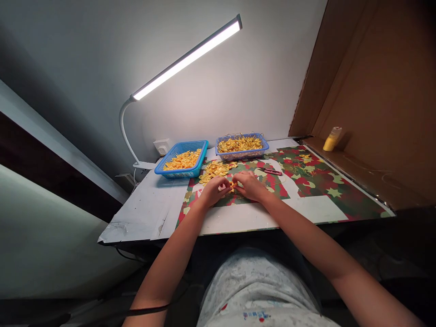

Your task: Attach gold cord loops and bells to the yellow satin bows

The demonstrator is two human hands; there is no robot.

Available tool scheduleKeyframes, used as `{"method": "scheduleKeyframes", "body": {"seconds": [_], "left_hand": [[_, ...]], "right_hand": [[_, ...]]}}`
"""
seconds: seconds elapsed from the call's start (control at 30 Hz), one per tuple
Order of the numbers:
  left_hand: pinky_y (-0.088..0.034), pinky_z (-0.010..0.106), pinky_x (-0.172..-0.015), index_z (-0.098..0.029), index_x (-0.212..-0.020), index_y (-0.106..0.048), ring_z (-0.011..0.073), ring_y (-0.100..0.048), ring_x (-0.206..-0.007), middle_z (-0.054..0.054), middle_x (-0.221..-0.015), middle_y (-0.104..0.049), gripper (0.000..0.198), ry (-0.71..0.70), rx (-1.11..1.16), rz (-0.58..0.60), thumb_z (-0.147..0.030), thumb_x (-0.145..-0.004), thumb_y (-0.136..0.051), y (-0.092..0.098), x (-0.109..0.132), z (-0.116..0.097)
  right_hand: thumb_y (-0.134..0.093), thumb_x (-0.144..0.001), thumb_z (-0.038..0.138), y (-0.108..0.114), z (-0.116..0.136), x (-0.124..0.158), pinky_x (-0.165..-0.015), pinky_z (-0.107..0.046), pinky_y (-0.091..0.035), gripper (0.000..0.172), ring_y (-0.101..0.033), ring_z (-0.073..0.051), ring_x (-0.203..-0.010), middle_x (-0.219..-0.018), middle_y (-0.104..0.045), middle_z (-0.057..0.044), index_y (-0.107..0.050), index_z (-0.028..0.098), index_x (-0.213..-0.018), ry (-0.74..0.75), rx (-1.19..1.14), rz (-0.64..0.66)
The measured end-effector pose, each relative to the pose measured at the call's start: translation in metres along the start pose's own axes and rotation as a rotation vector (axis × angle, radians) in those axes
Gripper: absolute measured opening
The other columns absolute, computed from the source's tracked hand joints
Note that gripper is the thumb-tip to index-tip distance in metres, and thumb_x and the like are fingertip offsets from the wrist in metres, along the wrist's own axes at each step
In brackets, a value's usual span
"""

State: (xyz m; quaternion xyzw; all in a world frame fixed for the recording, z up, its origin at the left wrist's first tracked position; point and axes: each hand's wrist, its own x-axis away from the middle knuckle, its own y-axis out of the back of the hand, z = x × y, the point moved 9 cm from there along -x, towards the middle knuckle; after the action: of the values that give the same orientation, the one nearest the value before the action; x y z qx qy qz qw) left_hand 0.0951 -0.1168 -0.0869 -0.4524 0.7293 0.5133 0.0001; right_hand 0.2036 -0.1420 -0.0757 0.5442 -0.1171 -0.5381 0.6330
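My left hand (214, 190) and my right hand (250, 185) meet over the patterned mat (316, 186), fingers curled round a small yellow-orange piece (232, 185) pinched between them. Just beyond the hands lies a loose pile of yellow pieces (215, 170). A blue basket (182, 159) at the back left holds orange-yellow pieces. A second blue basket (242, 146) behind the pile holds golden pieces with thin strings.
A small red-handled cutter (270, 171) lies on the mat right of the pile. A lit bar lamp (186, 58) on a white gooseneck stands at the back left. A yellow bottle (332, 138) sits on the brown cardboard ledge at right. The table edge (238, 229) is close to my body.
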Motion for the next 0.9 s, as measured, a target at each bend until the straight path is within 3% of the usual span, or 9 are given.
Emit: {"method": "scheduleKeyframes", "body": {"seconds": [0.9], "left_hand": [[-0.042, 0.028, -0.070, -0.020, -0.076, -0.059, 0.0163, -0.055, -0.077, 0.001, -0.075, -0.063, 0.010, -0.024, -0.036, -0.003, -0.023, -0.084, -0.063, 0.0022, 0.0001, -0.0051]], "right_hand": [[-0.065, -0.084, 0.017, -0.0003, -0.0012, -0.0007, -0.078, -0.031, -0.029, 0.007, -0.054, -0.020, -0.085, -0.082, -0.067, -0.003, -0.060, 0.019, -0.080, -0.002, 0.055, -0.003]]}}
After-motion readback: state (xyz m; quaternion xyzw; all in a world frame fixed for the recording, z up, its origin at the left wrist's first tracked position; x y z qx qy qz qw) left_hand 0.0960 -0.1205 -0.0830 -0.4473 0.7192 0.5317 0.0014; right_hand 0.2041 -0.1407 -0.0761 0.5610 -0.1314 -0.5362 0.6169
